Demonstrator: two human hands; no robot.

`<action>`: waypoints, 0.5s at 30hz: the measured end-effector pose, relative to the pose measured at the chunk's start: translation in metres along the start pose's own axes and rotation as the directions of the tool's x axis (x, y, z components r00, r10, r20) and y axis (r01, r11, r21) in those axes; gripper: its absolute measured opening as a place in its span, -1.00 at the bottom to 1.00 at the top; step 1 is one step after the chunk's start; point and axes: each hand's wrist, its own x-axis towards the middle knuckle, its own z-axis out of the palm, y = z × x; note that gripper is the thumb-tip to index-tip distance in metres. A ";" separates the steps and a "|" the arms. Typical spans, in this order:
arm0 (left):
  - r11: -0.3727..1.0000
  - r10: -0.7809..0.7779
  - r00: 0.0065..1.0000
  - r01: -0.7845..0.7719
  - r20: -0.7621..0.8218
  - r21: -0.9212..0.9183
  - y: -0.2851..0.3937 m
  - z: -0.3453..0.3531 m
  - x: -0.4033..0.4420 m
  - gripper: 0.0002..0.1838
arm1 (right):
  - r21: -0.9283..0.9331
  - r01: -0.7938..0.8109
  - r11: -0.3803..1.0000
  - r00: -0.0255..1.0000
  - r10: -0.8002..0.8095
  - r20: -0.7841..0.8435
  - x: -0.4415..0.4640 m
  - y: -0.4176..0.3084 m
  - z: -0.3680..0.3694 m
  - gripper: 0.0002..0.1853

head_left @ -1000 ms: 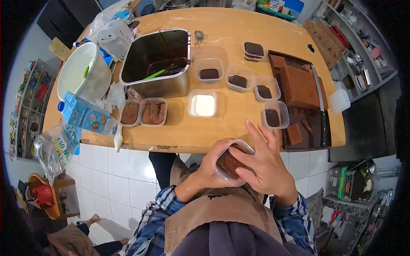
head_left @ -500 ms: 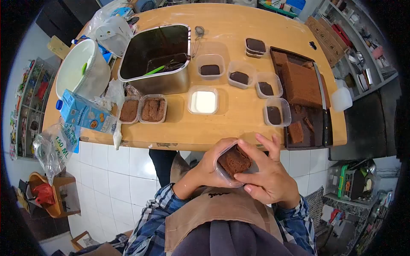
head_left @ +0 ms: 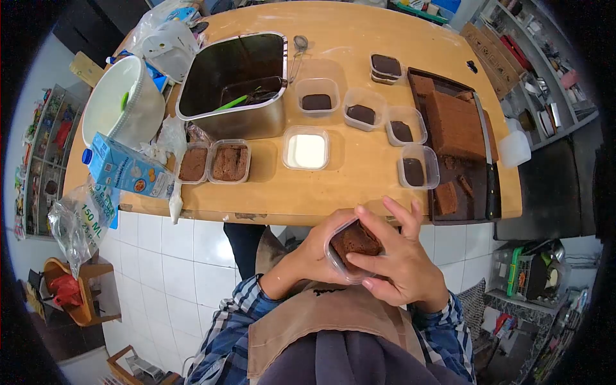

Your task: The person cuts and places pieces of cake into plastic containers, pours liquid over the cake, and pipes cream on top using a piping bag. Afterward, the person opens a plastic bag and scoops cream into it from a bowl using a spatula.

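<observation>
My left hand (head_left: 316, 252) is wrapped round a small clear plastic cup (head_left: 352, 277), held tilted in front of the brown apron (head_left: 333, 330). A piece of brown cake (head_left: 355, 242) sits at the cup's mouth. My right hand (head_left: 404, 266) has its thumb and a finger against the cake and the cup's right side, with its other fingers spread. On the table above, a cup with white cream (head_left: 307, 149) is nearest, and a cup with a dark layer (head_left: 414, 172) stands to the right.
A dark tray (head_left: 475, 199) at the right holds a large cake slab (head_left: 457, 128) and a knife (head_left: 491, 192). At the left are a deep metal pan (head_left: 247, 125), a white bucket (head_left: 119, 106), a blue carton (head_left: 128, 170) and two cake-filled cups (head_left: 230, 162).
The cake piece has turned and tipped at the cup's mouth, and my right hand has shifted slightly right and down. A person at the lower left has gone from view.
</observation>
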 end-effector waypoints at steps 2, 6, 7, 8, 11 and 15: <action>1.000 0.031 1.000 -0.031 0.001 0.000 -0.001 -0.001 0.000 0.01 | -0.036 0.005 0.999 1.000 -0.004 0.021 0.001 0.002 0.004 -0.72; 0.999 0.032 0.999 -0.032 -0.005 0.014 -0.003 -0.001 0.000 0.03 | -0.057 0.007 0.998 1.000 -0.006 0.019 0.001 0.000 0.003 -0.72; 0.999 0.028 1.000 -0.028 0.000 0.024 -0.002 -0.001 0.000 0.03 | -0.062 0.020 0.998 1.000 -0.020 0.006 0.001 0.000 0.002 -0.71; 0.999 0.024 1.000 -0.025 0.005 0.032 -0.001 -0.001 0.001 0.03 | -0.068 0.033 0.997 0.999 -0.034 -0.007 0.001 0.000 0.001 -0.71; 0.994 0.068 0.998 -0.068 0.001 0.083 0.006 -0.004 0.003 0.02 | -0.073 0.033 0.997 0.998 -0.030 0.049 0.002 0.001 0.003 -0.71; 0.999 0.040 0.999 -0.040 -0.021 0.000 0.000 -0.002 0.000 0.00 | -0.032 -0.008 0.999 0.999 0.006 -0.050 0.000 0.001 -0.009 -0.71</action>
